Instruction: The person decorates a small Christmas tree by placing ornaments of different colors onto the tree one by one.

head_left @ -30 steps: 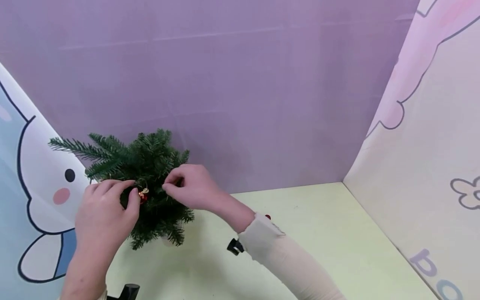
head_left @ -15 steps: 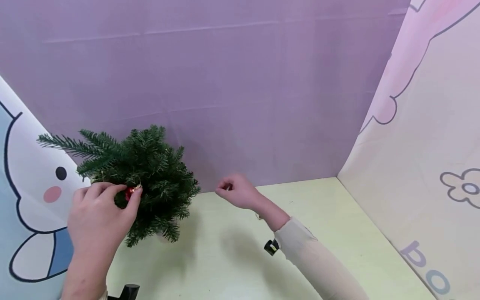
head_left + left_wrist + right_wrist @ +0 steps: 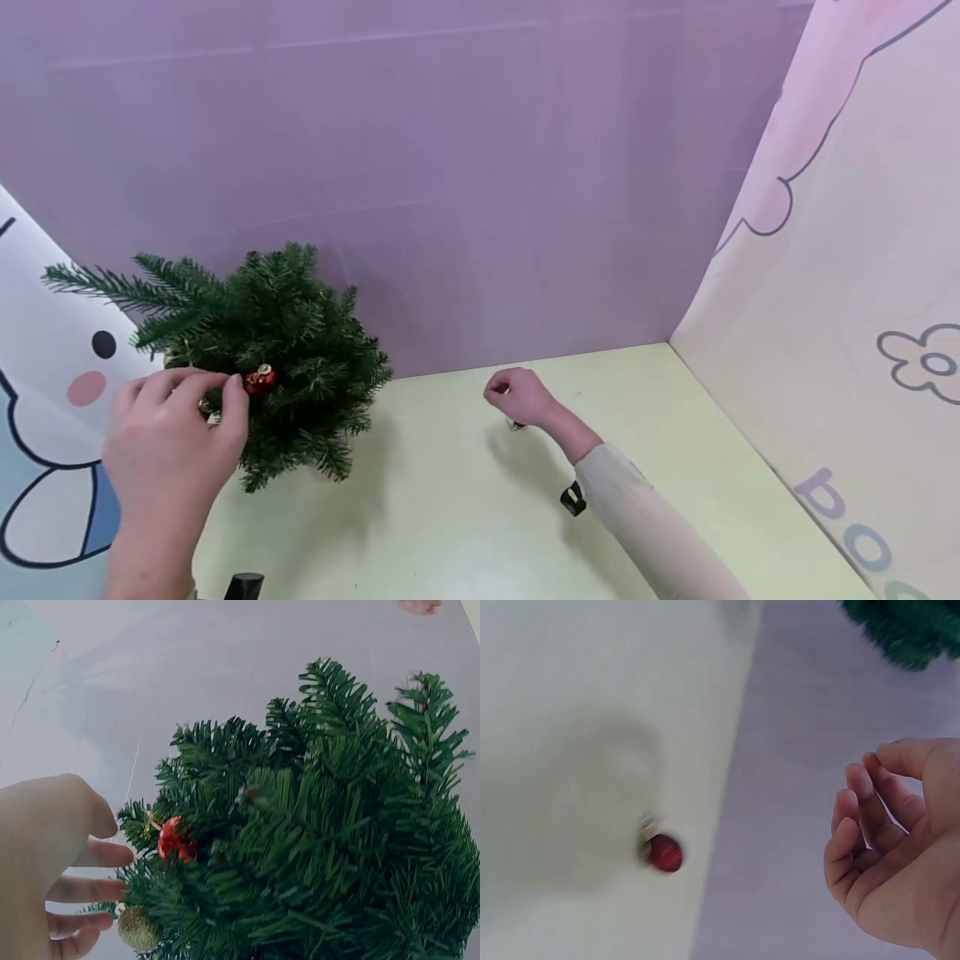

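A small green artificial Christmas tree [image 3: 311,367] stands at the left of the table. On its front hangs a shiny red ornament [image 3: 261,380] with a gold top. My left hand [image 3: 174,442] is just left of that ornament; the left wrist view shows thumb and fingers apart, holding nothing. Close to those fingers hangs a glittery gold ball [image 3: 139,928]. Over the table, my right hand [image 3: 522,395] has loosely bent fingers, thumb tip near the index fingertip, nothing between them. Below it lies a dark red ornament [image 3: 665,853] with a gold top, mostly hidden in the head view.
The pale yellow table [image 3: 442,508] meets a purple backdrop [image 3: 487,208] behind. Printed panels stand at both sides, the left panel [image 3: 45,467] close to my left hand and the tree. A black wrist mount [image 3: 573,499] sits under my right sleeve.
My right hand has left the tree and moved right, above the ornament on the table. My left hand has let go of the red ornament and drawn slightly left; the ornament stays on the tree.
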Demonstrator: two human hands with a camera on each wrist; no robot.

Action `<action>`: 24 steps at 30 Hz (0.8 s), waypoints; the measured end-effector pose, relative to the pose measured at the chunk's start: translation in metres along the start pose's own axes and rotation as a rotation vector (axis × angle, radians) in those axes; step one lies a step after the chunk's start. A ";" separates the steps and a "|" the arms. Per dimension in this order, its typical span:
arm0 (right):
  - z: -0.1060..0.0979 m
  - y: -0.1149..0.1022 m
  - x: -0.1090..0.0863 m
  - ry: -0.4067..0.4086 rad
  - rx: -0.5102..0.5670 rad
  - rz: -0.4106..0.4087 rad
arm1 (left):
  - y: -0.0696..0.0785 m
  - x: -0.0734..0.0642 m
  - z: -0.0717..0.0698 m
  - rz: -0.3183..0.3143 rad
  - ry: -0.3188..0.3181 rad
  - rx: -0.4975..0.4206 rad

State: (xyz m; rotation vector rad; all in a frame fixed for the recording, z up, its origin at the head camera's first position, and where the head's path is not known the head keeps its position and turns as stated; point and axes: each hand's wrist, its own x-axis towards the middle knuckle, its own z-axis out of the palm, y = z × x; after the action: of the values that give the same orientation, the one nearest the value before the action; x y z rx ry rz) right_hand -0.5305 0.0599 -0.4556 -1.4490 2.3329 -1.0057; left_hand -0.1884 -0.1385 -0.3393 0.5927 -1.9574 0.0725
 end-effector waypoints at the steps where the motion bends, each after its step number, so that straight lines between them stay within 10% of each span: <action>1: 0.000 0.006 0.000 0.005 -0.021 0.009 | -0.001 0.001 -0.001 0.004 0.013 -0.019; 14: -0.001 0.056 -0.013 -0.065 -0.188 0.019 | -0.026 0.007 -0.010 -0.121 0.000 -0.177; 24: -0.003 0.082 -0.016 -0.130 -0.199 -0.018 | -0.027 0.015 -0.019 -0.245 -0.212 -0.183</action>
State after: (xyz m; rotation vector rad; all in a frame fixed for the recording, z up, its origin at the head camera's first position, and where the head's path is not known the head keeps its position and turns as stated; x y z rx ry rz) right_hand -0.5819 0.0976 -0.5091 -1.5573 2.3849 -0.6760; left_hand -0.1658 -0.1623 -0.3231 0.7377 -2.0510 -0.3313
